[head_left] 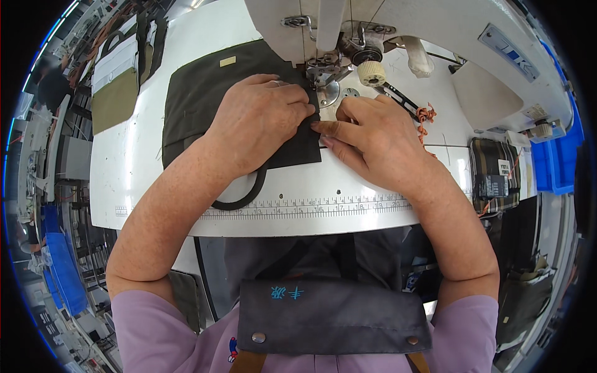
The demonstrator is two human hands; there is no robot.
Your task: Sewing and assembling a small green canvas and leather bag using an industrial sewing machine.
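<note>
Dark grey apron bib [336, 317] lies nearest, well in front of the presser foot [321, 76] of the sewing machine [448, 31]. Left of that foot, the dark fabric panel [199, 87] lies flat on the white tabletop [118, 174], its right edge close to the foot, probably so it can be guided straight. Just front-left of the foot, the left hand [264, 115] presses on the panel, presumably to stop wrinkling; its grip is curled, fingers close together, but I cannot tell whether cloth is pinched. Front-right of the foot, the right hand [379, 133] has thumb and forefinger tips slightly apart at the panel's edge, seemingly to steer it; whether cloth sits between them is unclear. Left hand and forearm hide part of the panel and the upper ends of the black loop handle [245, 200], in front of the foot. Needle tip and stitch line cannot be made out.
</note>
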